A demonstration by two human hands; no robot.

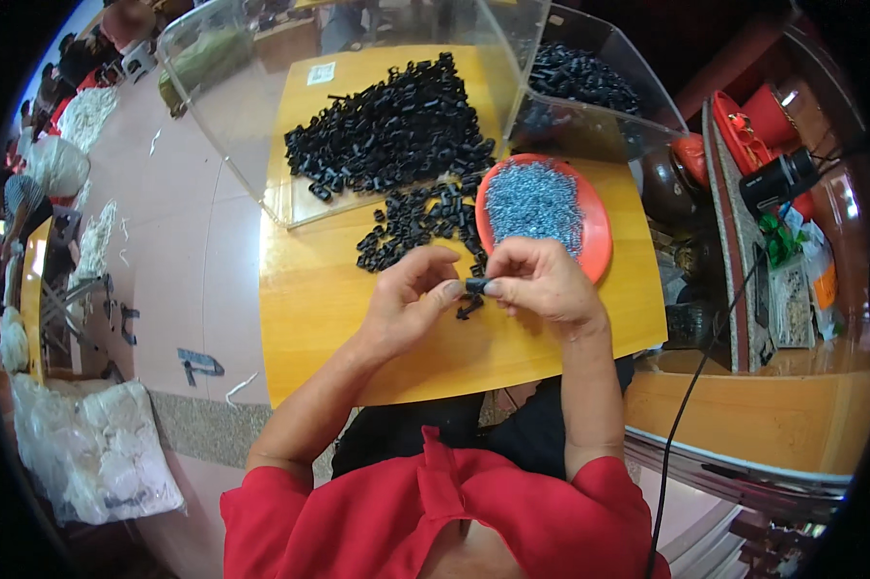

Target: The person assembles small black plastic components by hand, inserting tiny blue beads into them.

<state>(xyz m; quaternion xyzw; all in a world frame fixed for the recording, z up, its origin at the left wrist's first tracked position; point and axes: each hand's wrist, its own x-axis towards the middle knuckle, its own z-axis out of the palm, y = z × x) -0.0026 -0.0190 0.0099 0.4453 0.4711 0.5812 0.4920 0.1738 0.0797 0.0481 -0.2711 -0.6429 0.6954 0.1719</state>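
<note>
Between my two hands, over the near part of the yellow table [377, 357], is a small black cylindrical plastic piece [475, 286]. My left hand [411, 294] pinches its left end with thumb and finger. At the other end, the thumb and forefinger of my right hand [546, 285] close on it. Just below it lie a few loose black pieces [469, 308]. Beyond my hands spreads a loose group of black plastic pieces [420, 227]. Right behind my right hand sits a red plate [597, 232] heaped with small silvery metal parts [531, 203].
A clear plastic bin [247, 183] on its side holds a large pile of black pieces [386, 130]. Another clear bin [637, 116] of dark pieces stands at the far right. A black cable [690, 396] hangs on the right. Bagged white material [97, 449] lies on the floor at left.
</note>
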